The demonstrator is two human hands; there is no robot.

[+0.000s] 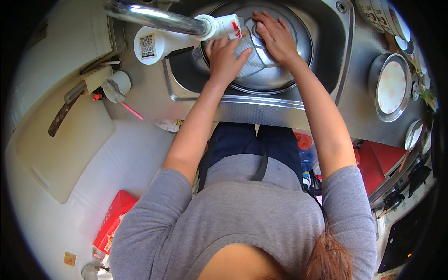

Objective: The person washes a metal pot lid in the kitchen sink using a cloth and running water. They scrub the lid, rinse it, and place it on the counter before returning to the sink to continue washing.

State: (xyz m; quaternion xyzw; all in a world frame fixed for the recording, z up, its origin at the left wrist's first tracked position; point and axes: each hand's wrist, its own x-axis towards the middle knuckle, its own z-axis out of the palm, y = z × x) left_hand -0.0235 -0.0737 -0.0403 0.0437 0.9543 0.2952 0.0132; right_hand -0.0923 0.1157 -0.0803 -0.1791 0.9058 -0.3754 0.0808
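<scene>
A round metal pot lid (280, 82) with a raised knob lies knob-up in the steel sink basin (323, 52). My left hand (225, 57) holds a grey mesh dishcloth (250, 61) against the lid's left part, thumb apart from the fingers. On the other side, my right hand (276, 38) steadies the lid, its fingers spread over the top beside the knob. The white tap spout end (227, 26) hides some of my left fingertips and part of the cloth. Whether a pot sits under the lid cannot be seen.
A chrome tap pipe (157, 17) with a white filter (150, 45) reaches over the sink's left. Left stand a white cup (120, 84), a knife (63, 115) and a cutting board (70, 147). Stacked bowls (378, 15) and a metal bowl holding a plate (392, 87) stand right.
</scene>
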